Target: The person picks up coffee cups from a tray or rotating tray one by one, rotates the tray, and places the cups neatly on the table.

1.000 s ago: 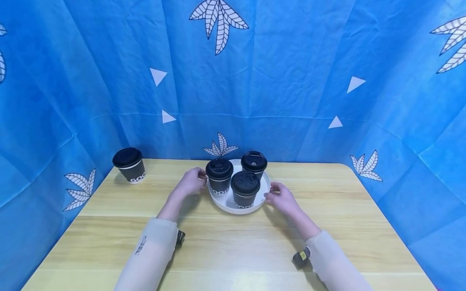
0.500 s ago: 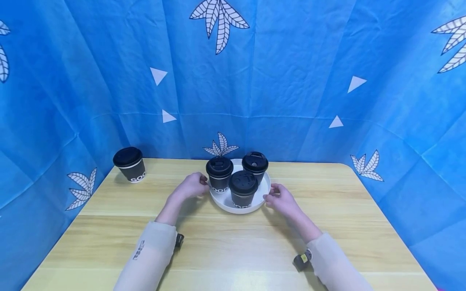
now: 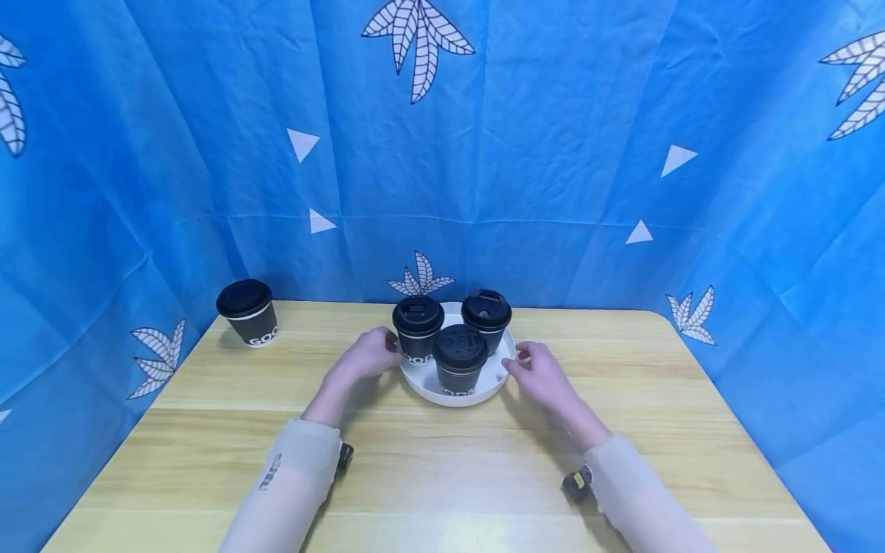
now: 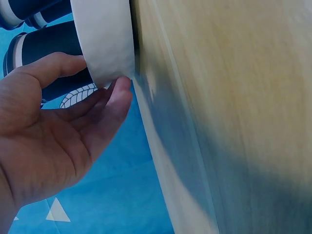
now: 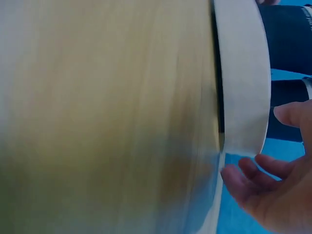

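A white round tray [image 3: 445,399] with a raised rim stands on the table, bearing three dark lidded paper cups: a left one [image 3: 417,346], a front one [image 3: 458,376] and a back right one [image 3: 489,338]. My left hand [image 3: 369,353] pinches its left edge. In the left wrist view the thumb touches the rim while the fingers meet the outer wall [image 4: 107,39]. My right hand [image 3: 545,376] is loosely curved about the right edge. In the right wrist view its thumb and fingertips [image 5: 235,180] appear spread, with small gaps to the tray wall [image 5: 246,83].
Another dark lidded cup [image 3: 249,315] stands upright at the table's back left corner. The light wooden table [image 3: 429,476] ends against a blue patterned curtain [image 3: 553,153] behind and at both sides. A small dark device [image 3: 577,484] sits at my right wrist.
The tray has turned slightly clockwise as seen from above: the left cup shifted away, the front cup leftward. My right thumb slid a little away from me along the rim.
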The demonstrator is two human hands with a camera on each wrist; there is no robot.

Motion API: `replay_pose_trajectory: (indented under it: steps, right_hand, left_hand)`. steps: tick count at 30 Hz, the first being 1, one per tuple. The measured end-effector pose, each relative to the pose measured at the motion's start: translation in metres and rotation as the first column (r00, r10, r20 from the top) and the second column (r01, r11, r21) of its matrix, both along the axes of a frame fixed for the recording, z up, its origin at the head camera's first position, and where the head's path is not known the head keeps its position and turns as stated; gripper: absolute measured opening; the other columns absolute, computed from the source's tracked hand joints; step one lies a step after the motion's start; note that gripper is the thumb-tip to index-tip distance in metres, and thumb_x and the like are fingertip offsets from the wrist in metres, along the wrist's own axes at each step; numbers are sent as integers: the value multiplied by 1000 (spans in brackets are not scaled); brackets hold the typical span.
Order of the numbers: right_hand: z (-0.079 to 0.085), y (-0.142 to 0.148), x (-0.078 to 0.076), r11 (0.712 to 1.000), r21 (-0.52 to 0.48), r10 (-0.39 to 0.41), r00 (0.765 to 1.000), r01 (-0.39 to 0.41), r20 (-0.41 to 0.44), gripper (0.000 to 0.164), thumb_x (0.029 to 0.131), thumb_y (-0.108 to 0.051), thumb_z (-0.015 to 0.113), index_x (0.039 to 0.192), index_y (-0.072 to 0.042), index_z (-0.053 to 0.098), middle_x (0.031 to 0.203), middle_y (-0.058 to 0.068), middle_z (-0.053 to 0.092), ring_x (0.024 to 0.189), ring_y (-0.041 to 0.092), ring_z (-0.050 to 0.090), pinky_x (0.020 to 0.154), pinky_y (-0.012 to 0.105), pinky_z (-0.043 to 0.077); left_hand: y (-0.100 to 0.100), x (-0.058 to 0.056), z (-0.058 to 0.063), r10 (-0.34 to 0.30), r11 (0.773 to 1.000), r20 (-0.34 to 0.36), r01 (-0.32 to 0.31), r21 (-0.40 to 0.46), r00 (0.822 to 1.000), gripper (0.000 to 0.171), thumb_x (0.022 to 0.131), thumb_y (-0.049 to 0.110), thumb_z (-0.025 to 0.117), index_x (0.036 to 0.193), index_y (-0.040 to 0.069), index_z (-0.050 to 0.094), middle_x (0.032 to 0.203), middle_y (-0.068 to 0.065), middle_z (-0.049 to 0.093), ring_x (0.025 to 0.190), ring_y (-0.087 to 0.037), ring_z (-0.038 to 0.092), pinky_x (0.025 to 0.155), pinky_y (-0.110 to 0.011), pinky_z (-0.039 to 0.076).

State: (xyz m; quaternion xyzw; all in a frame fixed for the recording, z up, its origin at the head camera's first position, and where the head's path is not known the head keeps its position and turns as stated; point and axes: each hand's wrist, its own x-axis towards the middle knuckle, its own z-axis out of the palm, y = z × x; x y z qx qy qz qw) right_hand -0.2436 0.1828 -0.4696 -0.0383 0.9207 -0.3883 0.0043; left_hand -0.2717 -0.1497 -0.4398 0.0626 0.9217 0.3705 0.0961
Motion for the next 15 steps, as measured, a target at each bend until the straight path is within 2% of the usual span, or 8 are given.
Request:
replay_pose_trajectory:
  steps: [3, 7, 12, 15]
  right_hand:
    - [2, 1, -5, 988, 154, 22, 998, -13, -54, 58, 102, -39, 61, 138, 6, 55, 131, 22, 58, 121, 38, 59, 104, 54, 50]
    - [4, 2, -11, 944, 329, 69, 992, -30, -106, 53, 100, -41, 60, 128, 4, 61, 122, 19, 62, 115, 37, 57, 100, 54, 50]
    - [3, 2, -17, 884, 465, 122, 985, -51, -124, 43, 99, -42, 60, 113, -2, 64, 105, 11, 60, 101, 32, 53, 90, 49, 48]
    - [2, 1, -20, 862, 504, 134, 983, -53, -126, 38, 99, -43, 58, 105, -6, 62, 100, 8, 57, 98, 30, 50, 86, 46, 46]
  left_hand:
    - [1, 1, -1, -7, 1000, -15, 7, 3, 1000, 48, 88, 13, 74, 127, -10, 60, 121, -24, 68, 111, -37, 66, 99, -51, 56]
    - [2, 1, -1, -12, 1000, -21, 12, 5, 1000, 48, 88, 14, 74, 127, -9, 59, 122, -24, 68, 114, -38, 65, 103, -52, 53]
    - [1, 1, -2, -7, 1000, -30, 7, -8, 1000, 46, 89, 13, 73, 127, -9, 59, 121, -23, 68, 113, -37, 65, 103, -51, 53]
    - [0, 0, -3, -14, 1000, -45, 14, -13, 999, 45, 89, 13, 73, 126, -9, 59, 119, -22, 68, 112, -37, 65, 102, -51, 53]
